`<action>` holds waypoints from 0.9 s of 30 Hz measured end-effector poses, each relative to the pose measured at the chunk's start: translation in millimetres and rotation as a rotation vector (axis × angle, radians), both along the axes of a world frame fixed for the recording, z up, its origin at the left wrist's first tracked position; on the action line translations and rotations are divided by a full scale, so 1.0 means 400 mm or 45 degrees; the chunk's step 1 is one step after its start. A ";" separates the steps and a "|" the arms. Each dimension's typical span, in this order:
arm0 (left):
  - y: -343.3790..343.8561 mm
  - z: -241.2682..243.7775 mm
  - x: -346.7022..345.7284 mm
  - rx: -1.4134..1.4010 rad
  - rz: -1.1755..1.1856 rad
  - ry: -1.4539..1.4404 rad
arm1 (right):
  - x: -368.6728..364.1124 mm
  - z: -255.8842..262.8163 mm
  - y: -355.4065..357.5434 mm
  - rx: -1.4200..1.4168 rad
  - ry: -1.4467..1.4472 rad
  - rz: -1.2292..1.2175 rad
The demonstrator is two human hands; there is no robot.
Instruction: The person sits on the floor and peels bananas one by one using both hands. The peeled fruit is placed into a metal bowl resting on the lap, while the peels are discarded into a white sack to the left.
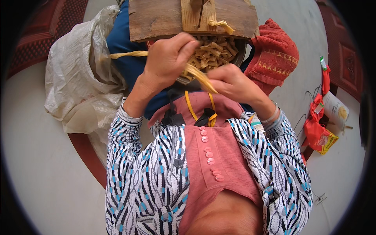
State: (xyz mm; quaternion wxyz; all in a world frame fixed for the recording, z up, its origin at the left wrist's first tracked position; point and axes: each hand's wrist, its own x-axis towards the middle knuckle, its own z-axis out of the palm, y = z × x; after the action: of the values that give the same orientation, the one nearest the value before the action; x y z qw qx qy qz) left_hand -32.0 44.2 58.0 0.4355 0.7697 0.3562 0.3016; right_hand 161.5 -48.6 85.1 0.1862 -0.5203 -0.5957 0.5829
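My left hand is closed around a twisted, pale yellow strip, whose loose end sticks out to the left. Lower and to the right, my right hand pinches the same strip near its other end, slightly blurred. Beyond the hands lies a wooden board with a thin upright metal piece, perhaps a blade, fixed at its middle. A small knotted yellow piece rests on the board. Under the board's near edge, a round container holds many short folded yellowish pieces, partly hidden by my hands.
A whitish plastic sack stands at the left, and a red patterned towel hangs at the right. Red plastic bags and a white printed packet are farther right. Dark red carved furniture borders both upper sides.
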 end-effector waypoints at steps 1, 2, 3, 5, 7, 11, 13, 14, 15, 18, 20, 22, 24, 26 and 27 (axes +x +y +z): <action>-0.012 0.034 0.031 -0.176 -0.109 -0.179 | 0.007 0.072 -0.011 -0.032 0.167 -0.012; -0.028 0.078 0.064 -0.350 -0.220 -0.359 | 0.017 0.142 -0.033 0.086 0.376 -0.054; -0.040 0.145 0.092 -0.550 -0.449 -0.356 | 0.029 0.189 -0.050 0.200 0.579 -0.105; -0.058 0.214 0.133 -0.433 -0.657 -0.650 | 0.048 0.193 -0.027 0.542 0.978 -0.026; -0.073 0.222 0.164 -0.247 -0.346 -0.844 | 0.061 0.187 -0.023 0.777 1.122 -0.187; -0.078 0.151 0.137 -0.599 -0.462 -0.719 | 0.039 0.125 0.004 0.748 0.423 -0.912; -0.098 0.076 0.140 -0.887 -0.363 -0.832 | 0.008 0.012 0.029 0.802 0.343 -0.972; -0.087 0.051 0.140 -0.966 -0.306 -0.803 | 0.000 -0.033 0.040 0.860 0.207 -0.932; -0.074 0.030 0.129 -1.048 -0.242 -0.782 | -0.009 -0.063 0.051 0.908 0.065 -0.882; -0.057 -0.017 0.083 -1.218 -0.203 -0.588 | -0.016 -0.105 0.067 1.081 -0.427 -0.772; -0.057 -0.041 0.069 -1.056 -0.167 -0.441 | -0.019 -0.114 0.076 1.124 -0.437 -0.731; -0.063 -0.066 0.057 -0.717 -0.072 -0.276 | -0.018 -0.117 0.075 1.081 -0.548 -0.623; -0.071 -0.072 0.045 0.071 0.033 0.096 | -0.010 -0.139 0.071 1.043 -0.600 -0.525; -0.075 -0.066 0.029 0.480 0.055 0.331 | -0.010 -0.175 0.057 0.631 -0.302 -0.596; -0.077 -0.070 0.026 0.544 0.050 0.307 | -0.008 -0.201 0.048 0.422 -0.160 -0.623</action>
State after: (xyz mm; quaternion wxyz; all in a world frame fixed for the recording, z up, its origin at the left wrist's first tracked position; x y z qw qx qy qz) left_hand -21.5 13.5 30.1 0.2113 0.8676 0.3487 0.2846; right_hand 158.4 -29.3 4.8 0.3663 -0.6458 -0.5502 0.3823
